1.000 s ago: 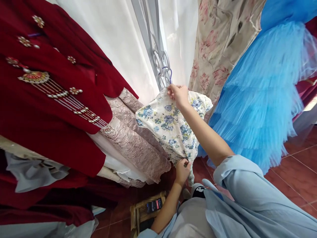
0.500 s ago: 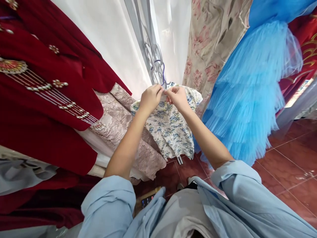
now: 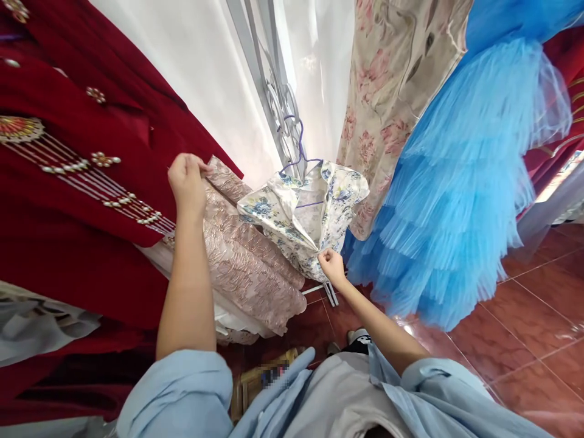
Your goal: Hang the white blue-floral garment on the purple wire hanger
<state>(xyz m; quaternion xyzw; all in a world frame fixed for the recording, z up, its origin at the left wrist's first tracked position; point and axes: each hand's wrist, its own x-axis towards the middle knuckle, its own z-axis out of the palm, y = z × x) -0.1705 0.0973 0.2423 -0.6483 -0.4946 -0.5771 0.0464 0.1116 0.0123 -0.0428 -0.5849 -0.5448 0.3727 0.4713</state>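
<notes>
A short-sleeved blouse (image 3: 274,207), cream with blue and yellow flowers, hangs on a purple hanger (image 3: 302,146). Its front gapes in a V from the collar downward. At the bottom of that V, my right hand (image 3: 332,266) is closed on the blouse's front edge; the fingers hide the exact bit they pinch. My left hand (image 3: 187,182) is raised to the left, apart from the blouse. Its fingers are curled closed beside the top of a pink brocade garment (image 3: 246,261), and whether anything is in them is hidden.
Dark red velvet garments (image 3: 137,140) with beaded trim hang at left. A white cloth (image 3: 196,67) and a grey metal stand (image 3: 255,55) are behind. A floral dress (image 3: 378,103) and a tiered blue tulle dress (image 3: 438,182) hang at right, above red floor tiles (image 3: 515,322).
Both hands were together at the blouse's collar. My right hand has moved down the front, my left hand has swung away to the left, and the blouse's neck has opened into a V.
</notes>
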